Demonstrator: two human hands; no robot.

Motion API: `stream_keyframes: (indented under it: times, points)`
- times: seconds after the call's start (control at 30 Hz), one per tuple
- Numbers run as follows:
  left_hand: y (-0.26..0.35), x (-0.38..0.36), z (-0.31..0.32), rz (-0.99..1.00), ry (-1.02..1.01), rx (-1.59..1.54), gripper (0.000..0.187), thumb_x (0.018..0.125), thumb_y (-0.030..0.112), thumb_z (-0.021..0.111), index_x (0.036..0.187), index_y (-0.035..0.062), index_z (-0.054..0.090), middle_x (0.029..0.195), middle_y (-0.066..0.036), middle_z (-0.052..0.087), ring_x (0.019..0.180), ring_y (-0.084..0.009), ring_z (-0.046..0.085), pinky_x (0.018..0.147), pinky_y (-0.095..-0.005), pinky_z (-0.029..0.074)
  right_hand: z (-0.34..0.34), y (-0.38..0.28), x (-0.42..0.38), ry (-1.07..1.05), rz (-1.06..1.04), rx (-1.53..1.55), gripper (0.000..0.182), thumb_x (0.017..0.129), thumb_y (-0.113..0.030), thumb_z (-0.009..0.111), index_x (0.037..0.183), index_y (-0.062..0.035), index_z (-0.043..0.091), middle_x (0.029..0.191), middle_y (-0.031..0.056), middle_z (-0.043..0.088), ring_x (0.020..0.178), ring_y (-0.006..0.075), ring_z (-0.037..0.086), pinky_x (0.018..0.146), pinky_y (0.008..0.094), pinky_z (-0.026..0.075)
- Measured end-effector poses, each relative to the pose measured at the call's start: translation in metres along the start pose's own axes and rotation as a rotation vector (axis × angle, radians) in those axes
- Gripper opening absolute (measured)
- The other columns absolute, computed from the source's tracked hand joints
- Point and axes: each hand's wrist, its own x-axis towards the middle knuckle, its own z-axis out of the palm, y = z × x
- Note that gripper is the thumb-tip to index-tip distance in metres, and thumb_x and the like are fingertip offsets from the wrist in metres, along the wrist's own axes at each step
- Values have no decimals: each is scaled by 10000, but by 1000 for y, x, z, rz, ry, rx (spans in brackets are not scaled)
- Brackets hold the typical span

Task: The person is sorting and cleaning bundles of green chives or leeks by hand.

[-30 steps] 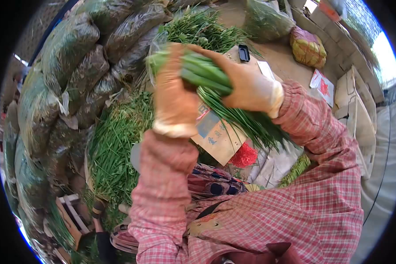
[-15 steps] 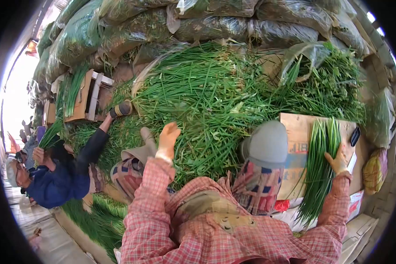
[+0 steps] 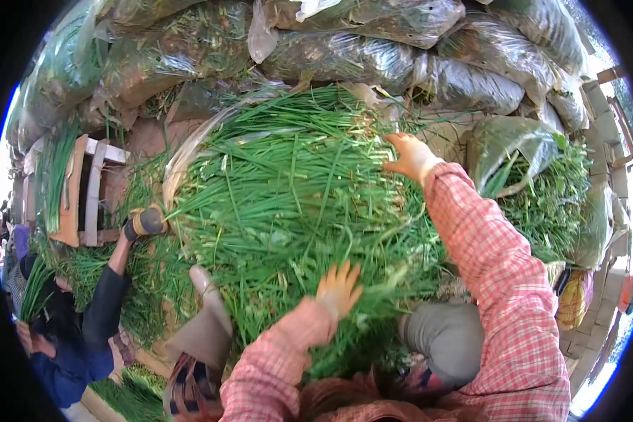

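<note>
A large pile of garlic chives (image 3: 281,169) lies in front of me, its pale stem ends toward the right. My right hand (image 3: 409,156) is at those stem ends on the pile's far right side, thumb and fingers apart and curved. My left hand (image 3: 339,290) lies low over loose green leaves (image 3: 274,271) at the near side of the pile, its fingers spread. Some leaves beside it are blurred. Neither hand visibly holds anything.
Stuffed plastic bags (image 3: 337,56) are stacked along the back. An open bag of greens (image 3: 513,155) stands at right. A small wooden stool (image 3: 91,190) is at left, near a co-worker (image 3: 70,352) holding chives. My knee (image 3: 446,344) is beside the pile.
My right hand has left the bundle on the cardboard and reached forward to the pile's stem ends. My left hand has come down onto the loose leaves. The view has shifted forward.
</note>
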Motion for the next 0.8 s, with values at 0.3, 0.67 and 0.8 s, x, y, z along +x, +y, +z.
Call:
stream_keyframes:
  times: [0.3, 0.67, 0.8]
  points:
    - [-24, -42, 0, 156, -249, -75, 646, 821, 471, 467, 1346, 149, 271, 1335, -156, 331, 1110, -382, 412, 904, -466, 356, 70, -18, 166, -204, -16, -208, 1214, 474, -688, 682, 1355, -14, 190, 1314, 224, 347, 1206, 381, 349, 988, 434, 303]
    - [-31, -36, 5, 52, -293, -326, 675, 745, 440, 549, 1324, 168, 335, 1260, -138, 396, 1103, -389, 383, 899, -511, 320, 84, 73, 271, -165, -173, 279, 892, 531, -368, 802, 1239, 10, 413, 1063, 197, 570, 1034, 305, 523, 920, 342, 389]
    - [-33, -39, 15, 60, -183, -344, 660, 706, 428, 582, 1284, 167, 399, 1230, -131, 426, 1064, -387, 404, 871, -515, 338, 95, 52, 254, 219, -291, -329, 1044, 460, -376, 812, 1293, -9, 299, 1142, 214, 500, 1038, 347, 494, 886, 381, 401]
